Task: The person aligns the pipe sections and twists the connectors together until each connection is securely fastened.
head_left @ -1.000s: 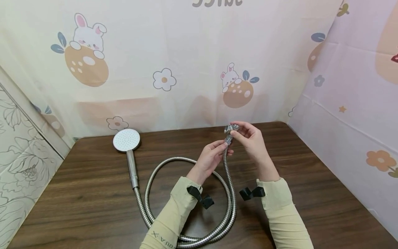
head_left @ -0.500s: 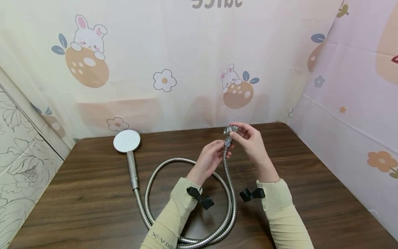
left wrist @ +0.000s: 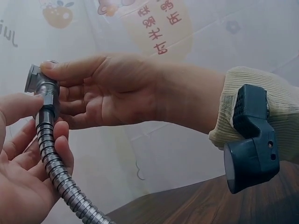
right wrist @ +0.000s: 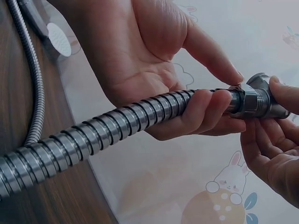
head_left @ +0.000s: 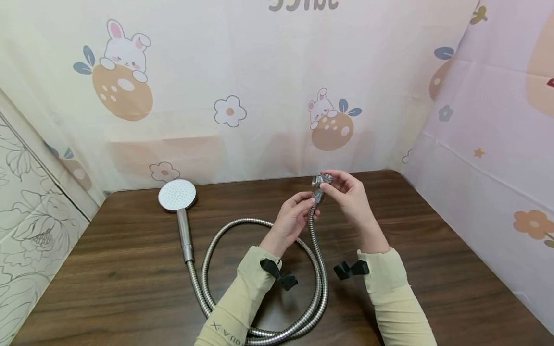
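Note:
Above the back of the table, my left hand (head_left: 289, 221) pinches the hex nut (right wrist: 248, 103) at the end of a metal shower hose (head_left: 315, 235). In the right wrist view its lower fingers curl under the hose just below the nut. My right hand (head_left: 354, 202) grips a chrome valve fitting (left wrist: 33, 78) between thumb and fingers, directly above the nut. Some thread shows between nut and fitting in both wrist views. The fitting's far side is hidden by the right fingers. At the hose's other end, a shower head (head_left: 176, 195) lies face up on the table.
The hose lies in loops (head_left: 248, 221) on the dark wooden table (head_left: 108, 278), between the shower head and the forearms. A printed curtain (head_left: 268, 72) hangs behind the table, with more on both sides. Black wrist cameras (head_left: 352, 270) sit on both sleeves.
The left fingers loosened around the nut half a second ago, and the left thumb is now back against it. The hose beneath has shifted slightly left. The right hand holds nearly still.

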`<state>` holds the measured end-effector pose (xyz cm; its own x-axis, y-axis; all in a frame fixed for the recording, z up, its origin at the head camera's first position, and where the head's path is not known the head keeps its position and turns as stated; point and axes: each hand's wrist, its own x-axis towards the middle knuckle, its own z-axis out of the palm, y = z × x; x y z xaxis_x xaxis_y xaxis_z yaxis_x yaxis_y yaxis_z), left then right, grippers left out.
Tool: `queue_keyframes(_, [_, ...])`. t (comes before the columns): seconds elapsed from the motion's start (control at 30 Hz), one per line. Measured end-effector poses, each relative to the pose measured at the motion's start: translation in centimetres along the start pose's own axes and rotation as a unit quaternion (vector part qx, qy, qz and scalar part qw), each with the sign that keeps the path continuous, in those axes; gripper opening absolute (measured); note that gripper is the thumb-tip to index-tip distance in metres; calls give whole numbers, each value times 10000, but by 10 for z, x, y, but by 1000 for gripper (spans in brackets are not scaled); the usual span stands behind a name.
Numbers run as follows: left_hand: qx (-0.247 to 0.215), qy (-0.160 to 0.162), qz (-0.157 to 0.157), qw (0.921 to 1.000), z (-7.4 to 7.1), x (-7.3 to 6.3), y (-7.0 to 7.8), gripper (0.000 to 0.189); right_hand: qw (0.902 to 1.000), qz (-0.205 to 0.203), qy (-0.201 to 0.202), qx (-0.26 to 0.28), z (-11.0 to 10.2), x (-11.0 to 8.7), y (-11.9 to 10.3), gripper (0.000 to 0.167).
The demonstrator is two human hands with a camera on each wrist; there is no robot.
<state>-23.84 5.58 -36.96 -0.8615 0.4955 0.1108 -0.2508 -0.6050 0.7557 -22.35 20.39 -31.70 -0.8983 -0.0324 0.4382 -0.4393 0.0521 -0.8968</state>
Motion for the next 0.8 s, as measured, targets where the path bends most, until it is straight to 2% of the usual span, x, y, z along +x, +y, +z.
queue_keyframes(0.3, [186, -318, -75, 9993, -1, -2, 2, 13, 10000, -14, -84, 1, 1, -1, -2, 31])
queue_keyframes(0.53, [215, -292, 117, 9993, 1, -1, 2, 18, 10000, 8, -90, -5, 1, 0, -1, 30])
queue_keyframes(0.8, [118, -359, 12, 9993, 0, -1, 3, 15, 10000, 3, -97, 3, 1, 0, -1, 30])
